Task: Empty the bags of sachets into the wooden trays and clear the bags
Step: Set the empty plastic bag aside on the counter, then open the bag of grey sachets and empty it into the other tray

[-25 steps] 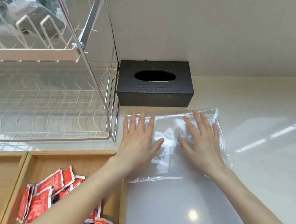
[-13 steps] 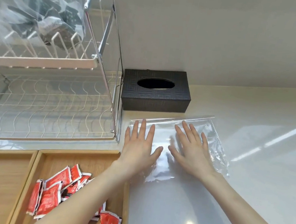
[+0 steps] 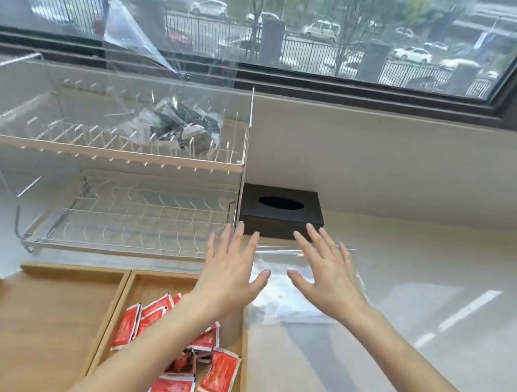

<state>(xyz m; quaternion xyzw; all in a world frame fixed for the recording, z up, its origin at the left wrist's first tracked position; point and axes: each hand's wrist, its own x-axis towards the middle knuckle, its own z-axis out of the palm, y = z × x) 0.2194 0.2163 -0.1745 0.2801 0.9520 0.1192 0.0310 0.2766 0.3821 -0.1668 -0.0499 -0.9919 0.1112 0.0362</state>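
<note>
An empty clear plastic bag (image 3: 278, 295) lies flat on the white counter in front of the black tissue box. My left hand (image 3: 232, 269) and my right hand (image 3: 329, 275) are spread, palms down, over the bag; I cannot tell whether they touch it. Red sachets (image 3: 218, 376) lie heaped in the right wooden tray (image 3: 245, 356). The left wooden tray (image 3: 27, 322) holds nothing. A second clear bag with dark sachets (image 3: 176, 128) sits on the top tier of the dish rack.
A two-tier white wire dish rack (image 3: 115, 152) stands at the back left. A black tissue box (image 3: 281, 211) sits against the wall next to it. A window runs above the counter (image 3: 433, 325).
The camera has tilted up, so the window and the rack's top tier are in view. Both hands have lifted slightly and their fingers have spread over the bag.
</note>
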